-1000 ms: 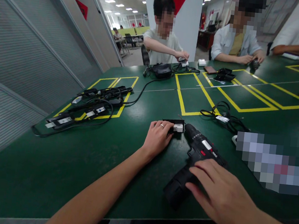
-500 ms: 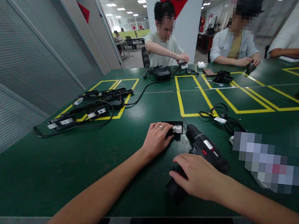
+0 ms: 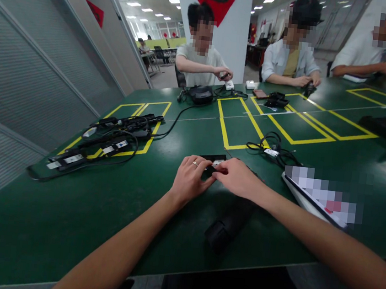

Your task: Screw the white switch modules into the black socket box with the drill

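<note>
A small black box with a white block or label lies on the green table in front of me. My left hand, with a ring on it, curls its fingers over the box's left side. The fingertips of my right hand are pinched together at its near edge, meeting the left fingers. What lies between the fingertips is mostly hidden. Under my right forearm is a black cordless drill; its battery base shows, while the hand and arm cover most of its body.
Black power adapters with cables lie at the left inside yellow tape. A coiled black cable and a white-edged flat object, partly blurred, lie at the right. Three people sit across the table, handling small objects. A black pouch lies opposite me.
My right hand has left the drill's handle and moved forward and left to the small box, its fingers now pinched. My left hand stays at the box. The view has shifted slightly right.
</note>
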`<state>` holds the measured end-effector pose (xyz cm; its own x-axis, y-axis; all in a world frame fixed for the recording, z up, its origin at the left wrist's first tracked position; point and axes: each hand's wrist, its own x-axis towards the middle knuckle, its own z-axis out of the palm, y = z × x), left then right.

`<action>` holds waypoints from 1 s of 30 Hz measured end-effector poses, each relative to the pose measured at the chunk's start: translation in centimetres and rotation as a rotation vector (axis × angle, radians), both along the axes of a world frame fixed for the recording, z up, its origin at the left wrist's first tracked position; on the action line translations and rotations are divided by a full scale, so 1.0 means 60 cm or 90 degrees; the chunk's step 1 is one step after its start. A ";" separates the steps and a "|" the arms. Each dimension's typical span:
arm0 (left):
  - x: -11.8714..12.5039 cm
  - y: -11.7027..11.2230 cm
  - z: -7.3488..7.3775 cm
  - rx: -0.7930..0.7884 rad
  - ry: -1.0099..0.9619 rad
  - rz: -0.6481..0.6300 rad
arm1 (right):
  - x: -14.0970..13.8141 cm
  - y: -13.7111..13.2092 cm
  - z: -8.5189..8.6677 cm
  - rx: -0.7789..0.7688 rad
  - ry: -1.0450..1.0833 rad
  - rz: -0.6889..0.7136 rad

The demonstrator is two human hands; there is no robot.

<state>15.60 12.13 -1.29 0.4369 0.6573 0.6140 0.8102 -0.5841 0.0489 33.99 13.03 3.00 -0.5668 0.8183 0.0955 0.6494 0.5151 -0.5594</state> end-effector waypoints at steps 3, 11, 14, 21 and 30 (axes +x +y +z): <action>-0.012 0.007 0.012 -0.018 0.042 -0.025 | -0.012 0.005 0.001 0.000 -0.023 -0.001; -0.068 0.025 0.070 -0.322 -0.034 -0.150 | -0.045 0.032 -0.010 0.062 -0.020 0.019; -0.084 0.029 0.078 -0.430 -0.079 -0.153 | -0.056 0.030 -0.024 0.098 -0.009 0.046; -0.150 0.039 0.098 -0.675 -0.003 -0.071 | -0.051 0.002 -0.030 0.248 -0.012 0.038; -0.297 0.064 0.058 -0.878 0.102 0.102 | -0.045 -0.010 -0.039 0.372 -0.102 -0.052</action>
